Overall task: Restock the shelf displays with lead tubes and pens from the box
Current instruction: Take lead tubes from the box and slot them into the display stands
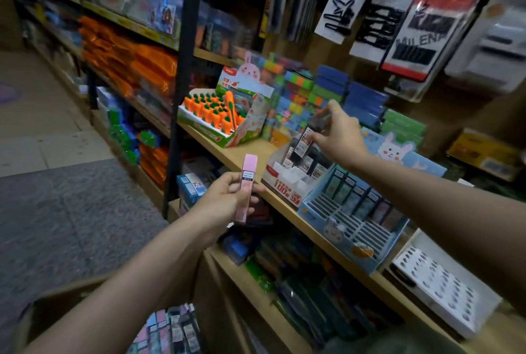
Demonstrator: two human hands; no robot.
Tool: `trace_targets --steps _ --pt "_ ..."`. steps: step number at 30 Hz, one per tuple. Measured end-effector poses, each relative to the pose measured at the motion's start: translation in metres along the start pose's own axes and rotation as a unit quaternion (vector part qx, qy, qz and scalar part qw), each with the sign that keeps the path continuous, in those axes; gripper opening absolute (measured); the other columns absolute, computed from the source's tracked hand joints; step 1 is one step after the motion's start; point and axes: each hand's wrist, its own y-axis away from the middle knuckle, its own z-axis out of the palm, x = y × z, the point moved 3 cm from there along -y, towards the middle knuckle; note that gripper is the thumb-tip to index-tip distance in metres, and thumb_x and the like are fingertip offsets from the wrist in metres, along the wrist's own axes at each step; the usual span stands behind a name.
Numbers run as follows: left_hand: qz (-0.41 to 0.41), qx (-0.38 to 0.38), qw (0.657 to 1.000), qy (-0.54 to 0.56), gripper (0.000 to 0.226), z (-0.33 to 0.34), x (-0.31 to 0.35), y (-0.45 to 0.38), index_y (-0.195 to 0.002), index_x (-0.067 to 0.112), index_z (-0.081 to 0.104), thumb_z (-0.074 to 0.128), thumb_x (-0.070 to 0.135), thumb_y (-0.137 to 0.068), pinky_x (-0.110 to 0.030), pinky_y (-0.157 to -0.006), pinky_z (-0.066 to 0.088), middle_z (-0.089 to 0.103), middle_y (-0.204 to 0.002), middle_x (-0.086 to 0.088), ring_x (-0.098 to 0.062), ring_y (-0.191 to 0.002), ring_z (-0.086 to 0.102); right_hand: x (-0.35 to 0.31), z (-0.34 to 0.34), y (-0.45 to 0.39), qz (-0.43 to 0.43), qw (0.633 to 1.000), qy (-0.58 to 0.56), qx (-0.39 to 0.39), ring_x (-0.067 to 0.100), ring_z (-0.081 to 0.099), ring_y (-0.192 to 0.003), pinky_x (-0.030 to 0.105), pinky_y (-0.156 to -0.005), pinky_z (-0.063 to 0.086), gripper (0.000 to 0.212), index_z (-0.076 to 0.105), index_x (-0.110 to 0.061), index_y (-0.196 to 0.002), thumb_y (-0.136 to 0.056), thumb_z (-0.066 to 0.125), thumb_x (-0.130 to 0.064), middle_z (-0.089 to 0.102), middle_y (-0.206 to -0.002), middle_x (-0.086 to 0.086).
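Shop shelving lines an aisle with grey flooring. Right hand [340,133] pinches a black lead tube [303,144] just above the white display box [287,180] of black tubes on the wooden shelf [242,154]. Left hand [227,197] grips a pink lead tube [246,188] upright, above the cardboard box [170,328] of more tubes.

Pink lead tube [246,187] upright off the shelf's front edge; black lead tube [302,145] tilted over white display box [280,180].
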Motion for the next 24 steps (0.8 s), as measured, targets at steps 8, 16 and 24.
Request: trace_targets --steps 8,16,24 --pt "-0.008 0.016 1.0 0.02 0.012 -0.007 -0.001 -0.012 -0.111 0.012 0.055 0.049 0.012 -0.1 -0.025 -0.069 0.057 0.074 -0.095 0.005 -0.011 -0.082 0.063 -0.002 0.043 -0.01 -0.03 0.996 0.073 -0.044 0.027 0.064 -0.094 0.044 -0.079 0.056 0.036 0.047 -0.02 -0.104 -0.083 0.076 -0.019 0.065 -0.106 0.008" --pt "-0.018 -0.008 1.0 0.023 0.012 -0.003 -0.008 -0.016 -0.11 0.014 0.055 0.048 0.011 -0.1 -0.039 -0.084 0.056 0.075 -0.089 0.01 -0.01 -0.08 0.062 0.002 0.058 -0.009 -0.074 0.975 0.2 -0.057 0.033 0.057 -0.099 0.043 -0.079 0.05 0.034 0.052 -0.01 -0.103 -0.081 0.076 -0.021 0.055 -0.111 0.011" --pt "-0.022 -0.021 0.999 0.03 0.014 0.001 -0.014 -0.007 -0.108 0.015 0.06 0.053 0.009 -0.098 -0.033 -0.083 0.058 0.069 -0.095 -0.004 -0.013 -0.083 0.07 -0.011 0.044 0.009 -0.046 0.985 0.163 0.019 0.025 0.056 -0.106 0.043 -0.089 0.049 0.028 0.062 -0.015 -0.118 -0.094 0.058 -0.03 0.051 -0.121 0.006"
